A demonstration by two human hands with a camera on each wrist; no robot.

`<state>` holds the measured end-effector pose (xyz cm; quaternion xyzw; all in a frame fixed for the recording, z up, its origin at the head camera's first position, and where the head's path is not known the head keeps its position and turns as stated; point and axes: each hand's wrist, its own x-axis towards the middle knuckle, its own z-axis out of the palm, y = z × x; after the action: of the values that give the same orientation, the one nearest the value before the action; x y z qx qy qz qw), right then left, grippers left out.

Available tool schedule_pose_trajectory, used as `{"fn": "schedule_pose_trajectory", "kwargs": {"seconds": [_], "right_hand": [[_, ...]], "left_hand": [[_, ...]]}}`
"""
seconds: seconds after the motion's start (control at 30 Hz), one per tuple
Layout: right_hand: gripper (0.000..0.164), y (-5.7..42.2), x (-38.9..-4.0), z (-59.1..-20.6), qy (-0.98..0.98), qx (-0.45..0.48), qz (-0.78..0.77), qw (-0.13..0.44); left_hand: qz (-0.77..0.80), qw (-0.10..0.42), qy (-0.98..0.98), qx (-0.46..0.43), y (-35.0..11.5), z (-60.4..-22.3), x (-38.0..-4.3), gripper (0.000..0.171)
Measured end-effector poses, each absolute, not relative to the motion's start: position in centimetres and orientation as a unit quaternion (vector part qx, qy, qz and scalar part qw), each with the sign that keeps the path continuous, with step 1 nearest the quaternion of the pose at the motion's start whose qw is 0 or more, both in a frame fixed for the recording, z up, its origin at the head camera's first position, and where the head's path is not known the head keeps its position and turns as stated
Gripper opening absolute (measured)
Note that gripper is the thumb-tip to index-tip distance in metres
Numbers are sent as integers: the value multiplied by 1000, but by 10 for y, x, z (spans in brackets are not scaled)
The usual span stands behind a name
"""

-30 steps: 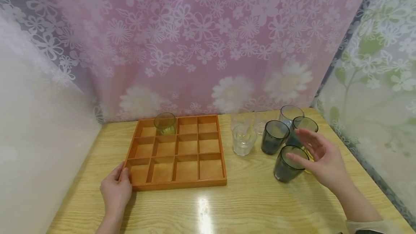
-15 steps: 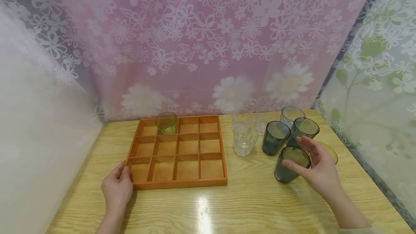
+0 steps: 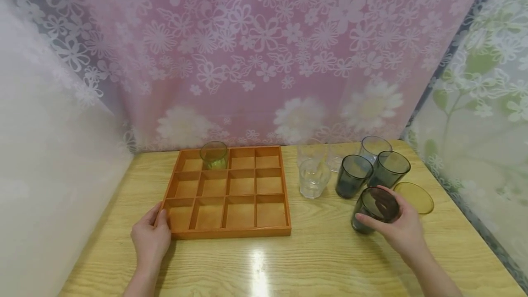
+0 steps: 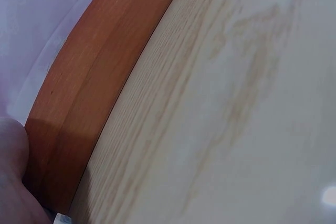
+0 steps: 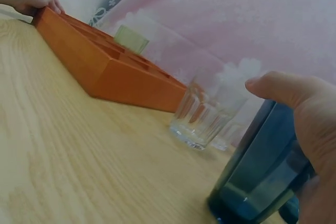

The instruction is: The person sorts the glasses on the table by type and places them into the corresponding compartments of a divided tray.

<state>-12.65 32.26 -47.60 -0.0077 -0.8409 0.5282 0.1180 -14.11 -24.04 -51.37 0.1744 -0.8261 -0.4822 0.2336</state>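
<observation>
My left hand (image 3: pixel 151 233) grips the near left corner of an orange-brown wooden tray (image 3: pixel 231 233) divided into several square compartments. In the left wrist view, part of that hand (image 4: pixel 13 171) shows against the tray's side (image 4: pixel 100 72). A green glass (image 3: pixel 214 156) stands in the back row, second compartment from the left. My right hand (image 3: pixel 402 229) is around a dark grey glass (image 3: pixel 365 217), thumb on the near side and fingers at the far right side. In the right wrist view the thumb lies by the upper part of this glass (image 5: pixel 257 166), which stands upright on the table.
Two more dark grey glasses (image 3: pixel 352 178) stand behind the held one, with a bluish glass (image 3: pixel 374 146) farther back. Several clear glasses (image 3: pixel 313 180) stand between them and the tray. A yellow glass (image 3: pixel 416 198) is right of my right hand. A pink flowered curtain (image 3: pixel 255 58) hangs behind.
My right hand has come down and left around the near dark grey glass, uncovering the yellow glass. My left hand stays on the tray corner; the head view has shifted slightly.
</observation>
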Motion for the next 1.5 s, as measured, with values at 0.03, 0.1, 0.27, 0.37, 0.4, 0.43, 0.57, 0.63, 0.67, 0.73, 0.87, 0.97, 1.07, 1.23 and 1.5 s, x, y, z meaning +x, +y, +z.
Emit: {"fn": "schedule_pose_trajectory", "kwargs": {"seconds": [0.03, 0.1, 0.27, 0.37, 0.4, 0.43, 0.57, 0.63, 0.67, 0.73, 0.87, 0.97, 1.07, 1.23, 1.5], "right_hand": [[82, 323, -126, -477, -847, -18, 518, 117], [78, 323, -124, -479, -864, -32, 487, 121], [71, 323, -122, -481, -874, -36, 468, 128], [69, 323, -121, -481, -874, -35, 466, 136], [68, 323, -121, -481, -873, -33, 465, 140], [68, 322, -121, -481, -873, -31, 466, 144], [65, 320, -121, -481, -871, -23, 463, 164], [64, 319, -120, -480, -872, -19, 458, 170], [64, 319, -120, -480, -873, -18, 456, 172], [63, 318, -120, -480, -871, -15, 457, 176], [60, 316, -121, -477, -850, -2, 492, 190], [61, 314, -121, -473, -838, 6, 507, 203], [63, 311, -121, -468, -839, 11, 502, 209], [64, 302, -119, -457, -831, 23, 519, 197], [64, 281, -119, -435, -812, 62, 550, 185]], "left_hand": [[-483, 233, -826, 173, -240, -514, -141, 33], [-486, 232, -825, 173, -240, -514, -142, 34], [-486, 222, -827, 174, -240, -513, -141, 34], [-486, 218, -828, 175, -240, -512, -140, 35], [-486, 218, -828, 175, -240, -512, -140, 35], [-486, 218, -828, 174, -240, -512, -141, 35], [-488, 218, -828, 167, -241, -512, -142, 36], [-487, 217, -829, 169, -241, -512, -142, 36], [-487, 217, -829, 170, -241, -512, -141, 36], [-487, 216, -828, 175, -241, -512, -140, 36], [-486, 220, -828, 172, -242, -511, -140, 35], [-486, 224, -828, 168, -242, -511, -140, 34], [-486, 226, -828, 167, -242, -512, -140, 34], [-485, 228, -828, 166, -242, -512, -140, 34], [-487, 229, -826, 168, -242, -513, -140, 34]]}}
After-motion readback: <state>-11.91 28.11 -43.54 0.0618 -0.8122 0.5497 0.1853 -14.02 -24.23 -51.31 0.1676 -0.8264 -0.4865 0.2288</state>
